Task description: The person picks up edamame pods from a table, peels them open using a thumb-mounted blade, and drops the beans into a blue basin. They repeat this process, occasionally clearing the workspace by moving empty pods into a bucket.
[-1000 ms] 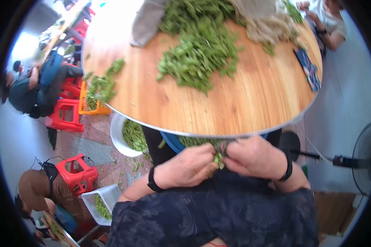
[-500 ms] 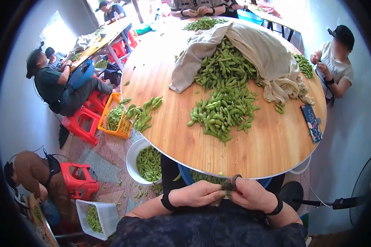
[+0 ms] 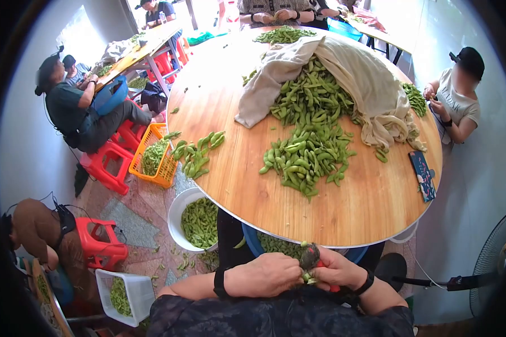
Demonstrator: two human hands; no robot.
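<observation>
My left hand is closed, its fingertips meeting my right hand above my lap. A green soybean pod shows in part between them, pinched by the left fingers. My right hand is closed around a small red and dark tool; its exact kind is hidden by the fingers. Below the table edge, just beyond my hands, a blue basin holds shelled green beans. On the round wooden table lies a large heap of soybean pods, partly under a cream cloth.
A white bucket of pods stands at the left, near an orange basket and a tipped white basket. A phone lies on the table's right side. A fan stands at right. Several people sit around.
My right hand has turned, so the red part of the tool and its dark end show more. The left hand has rolled over, its back now facing up. The view has shifted slightly.
</observation>
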